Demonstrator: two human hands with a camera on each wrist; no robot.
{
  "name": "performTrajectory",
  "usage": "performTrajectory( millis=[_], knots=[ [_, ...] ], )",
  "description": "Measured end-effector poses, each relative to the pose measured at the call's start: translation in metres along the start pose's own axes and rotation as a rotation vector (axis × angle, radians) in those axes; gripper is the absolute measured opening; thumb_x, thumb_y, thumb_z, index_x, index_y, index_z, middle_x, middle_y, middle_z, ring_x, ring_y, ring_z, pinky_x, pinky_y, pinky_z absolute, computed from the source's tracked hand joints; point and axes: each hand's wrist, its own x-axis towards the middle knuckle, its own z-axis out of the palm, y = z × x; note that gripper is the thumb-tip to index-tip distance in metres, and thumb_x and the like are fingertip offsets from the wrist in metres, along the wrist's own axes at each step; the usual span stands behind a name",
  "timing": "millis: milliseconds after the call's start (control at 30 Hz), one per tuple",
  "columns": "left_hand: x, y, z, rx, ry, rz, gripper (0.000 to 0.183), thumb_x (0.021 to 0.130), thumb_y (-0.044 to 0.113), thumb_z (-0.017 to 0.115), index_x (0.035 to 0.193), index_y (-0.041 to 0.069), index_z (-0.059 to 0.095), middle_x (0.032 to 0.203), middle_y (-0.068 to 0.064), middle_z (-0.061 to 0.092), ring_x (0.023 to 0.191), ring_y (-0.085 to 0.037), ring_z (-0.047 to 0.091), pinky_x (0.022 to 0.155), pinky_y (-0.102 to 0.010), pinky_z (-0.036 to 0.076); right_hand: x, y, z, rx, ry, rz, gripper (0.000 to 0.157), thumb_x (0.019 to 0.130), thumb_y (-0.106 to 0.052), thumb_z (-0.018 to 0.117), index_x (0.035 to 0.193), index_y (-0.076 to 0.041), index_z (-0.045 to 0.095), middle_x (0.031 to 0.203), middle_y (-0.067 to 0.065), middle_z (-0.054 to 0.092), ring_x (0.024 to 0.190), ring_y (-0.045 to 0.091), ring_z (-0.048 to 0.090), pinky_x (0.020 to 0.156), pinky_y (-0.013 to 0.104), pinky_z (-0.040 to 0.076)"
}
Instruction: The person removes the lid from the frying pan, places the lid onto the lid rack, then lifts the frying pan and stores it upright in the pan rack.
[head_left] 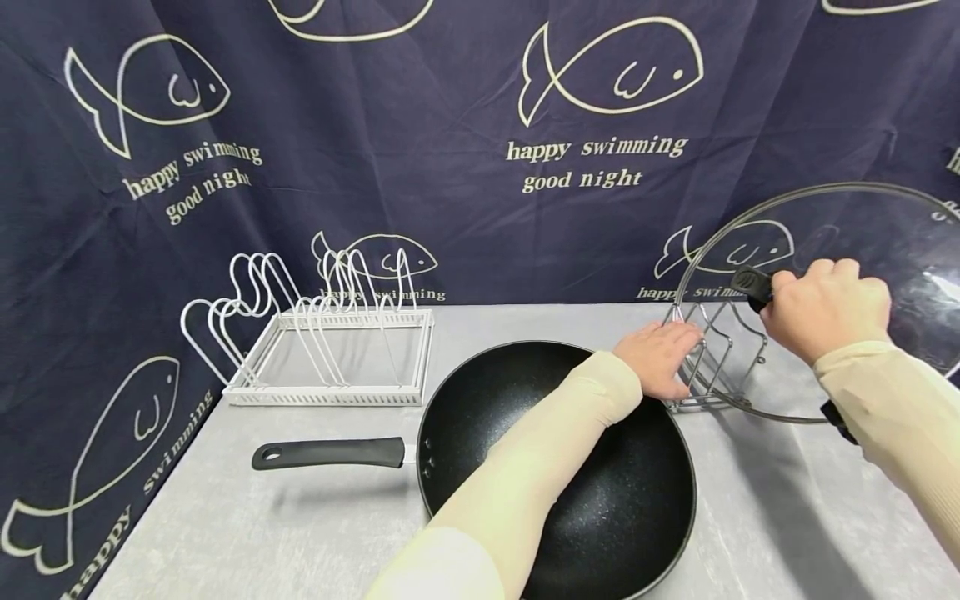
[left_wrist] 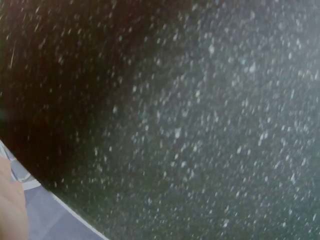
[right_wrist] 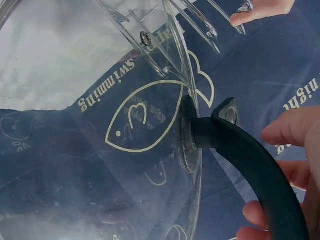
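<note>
My right hand [head_left: 832,308] grips the black handle [right_wrist: 257,167] of a large glass lid [head_left: 911,275], its fingers curled round the handle in the right wrist view. The lid stands on edge, tilted, and its rim overlaps a chrome wire rack [head_left: 723,348] in the head view. My left hand [head_left: 656,357] holds the rack at its left end, thumb low and fingers over the wires. Beneath my left forearm lies a black wok [head_left: 611,500]. The wok's dark speckled inside fills most of the left wrist view.
On the left stands a white wire rack [head_left: 326,398] with tall looped dividers. The wok's long black handle [head_left: 330,452] points left, in front of that rack. A dark blue curtain [head_left: 465,108] with fish prints hangs behind the grey tabletop [head_left: 195,508].
</note>
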Motion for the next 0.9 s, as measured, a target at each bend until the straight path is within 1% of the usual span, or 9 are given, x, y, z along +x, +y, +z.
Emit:
performTrajectory(
  millis=[33,133,300,400,500,600,700,833,900],
  knots=[
    [0.000,0.000,0.000,0.006,0.000,-0.006,0.084,0.086,0.056,0.057,0.153,0.021,0.020,0.156,0.009,0.020,0.142,-0.005,0.015,0.113,-0.022,0.012,0.001,0.000,0.000,-0.005,0.014,-0.010,0.023,0.069,-0.008,0.057,0.068,0.011,0.045,0.067,0.039,0.040,0.061,0.056,0.041,0.040,0.063,0.030],
    [-0.001,0.002,-0.001,0.031,-0.009,-0.025,0.082,0.087,0.055,0.055,0.153,0.022,0.019,0.157,0.010,0.019,0.143,-0.007,0.014,0.113,-0.025,0.013,0.002,0.000,0.000,-0.012,0.011,-0.021,0.023,0.069,-0.009,0.058,0.068,0.011,0.047,0.069,0.037,0.040,0.064,0.056,0.042,0.042,0.062,0.031],
    [-0.003,0.005,-0.002,0.054,-0.018,-0.072,0.074,0.090,0.052,0.051,0.152,0.027,0.020,0.156,0.014,0.018,0.142,-0.008,0.015,0.113,-0.030,0.017,0.002,-0.004,0.001,-0.012,0.080,-0.073,0.023,0.067,-0.010,0.060,0.069,0.010,0.048,0.069,0.035,0.043,0.065,0.054,0.044,0.044,0.062,0.032],
    [-0.006,0.006,-0.003,0.064,-0.001,-0.097,0.070,0.090,0.052,0.050,0.150,0.029,0.023,0.154,0.014,0.022,0.141,-0.008,0.019,0.111,-0.029,0.022,0.001,-0.007,0.003,-0.014,0.107,-0.106,0.024,0.066,-0.012,0.062,0.068,0.009,0.049,0.069,0.034,0.044,0.066,0.053,0.045,0.049,0.063,0.033],
    [-0.010,0.005,-0.005,0.072,0.022,-0.113,0.068,0.090,0.052,0.050,0.149,0.029,0.027,0.150,0.014,0.030,0.139,-0.006,0.023,0.107,-0.026,0.027,0.000,-0.008,0.005,-0.007,0.135,-0.139,0.025,0.066,-0.015,0.063,0.066,0.007,0.050,0.069,0.032,0.045,0.067,0.052,0.046,0.056,0.063,0.033],
    [-0.014,0.003,-0.008,0.062,0.024,-0.121,0.065,0.089,0.054,0.051,0.147,0.030,0.033,0.146,0.016,0.037,0.136,-0.006,0.028,0.104,-0.024,0.029,-0.001,-0.008,0.008,0.011,0.207,-0.195,0.025,0.067,-0.018,0.059,0.064,0.005,0.050,0.067,0.031,0.046,0.066,0.051,0.045,0.059,0.062,0.032],
    [-0.018,-0.001,-0.011,0.049,-0.013,-0.127,0.061,0.090,0.053,0.050,0.145,0.031,0.036,0.145,0.015,0.039,0.137,-0.008,0.027,0.105,-0.024,0.028,-0.002,-0.007,0.013,0.031,0.286,-0.258,0.025,0.069,-0.020,0.052,0.062,0.004,0.049,0.065,0.029,0.046,0.065,0.051,0.045,0.059,0.061,0.031],
    [-0.025,-0.007,-0.015,0.037,-0.047,-0.128,0.058,0.091,0.052,0.048,0.144,0.032,0.039,0.144,0.016,0.040,0.138,-0.009,0.026,0.106,-0.025,0.027,-0.003,-0.009,0.015,0.041,0.310,-0.290,0.027,0.071,-0.023,0.047,0.062,0.002,0.050,0.066,0.029,0.047,0.068,0.051,0.046,0.060,0.061,0.031],
    [-0.028,-0.009,-0.018,0.035,-0.047,-0.126,0.056,0.091,0.053,0.047,0.143,0.033,0.040,0.143,0.016,0.042,0.138,-0.009,0.026,0.106,-0.025,0.027,-0.004,-0.010,0.014,0.043,0.308,-0.294,0.028,0.071,-0.024,0.046,0.062,0.002,0.050,0.066,0.029,0.047,0.069,0.051,0.046,0.061,0.061,0.032]
  ],
)
